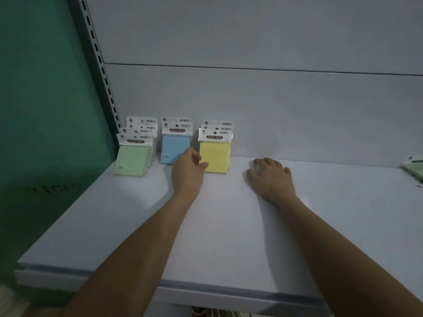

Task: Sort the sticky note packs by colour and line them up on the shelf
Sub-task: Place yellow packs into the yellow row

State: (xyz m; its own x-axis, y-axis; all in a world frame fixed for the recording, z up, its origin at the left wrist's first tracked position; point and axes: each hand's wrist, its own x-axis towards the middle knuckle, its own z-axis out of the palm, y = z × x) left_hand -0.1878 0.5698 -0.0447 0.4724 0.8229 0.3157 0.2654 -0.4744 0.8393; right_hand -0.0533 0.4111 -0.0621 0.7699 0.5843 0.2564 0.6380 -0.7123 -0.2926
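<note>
Packs are standing in three rows at the back left of the shelf (229,225), each row leaning against the back panel (274,106). The left hand (186,172) is reaching between two of these rows, its fingers loosely curled, its thumb tip touching the lower left edge of the front yellow pack (215,156). Whether it is actually pinching that pack, I cannot tell; nothing is sitting inside the curled fingers that I can see. Just right of this hand, the yellow row is showing three white header cards, one behind another. Just left of and behind the knuckles, the blue packs (175,147) are standing two deep, the hand covering the front one's lower right corner. Further left of the hand, the green packs (132,159) are forming the deepest row, with four headers showing, close to the slotted upright (100,65) and the green wall (41,110).

The right hand (272,177) is lying palm down on the bare shelf, fingers spread and flat, holding nothing. It is sitting to the right of the yellow row, apart from it, with open shelf between them. Far to this hand's right, at the frame edge, another green pack (415,167) is lying on the shelf, only partly in view.
</note>
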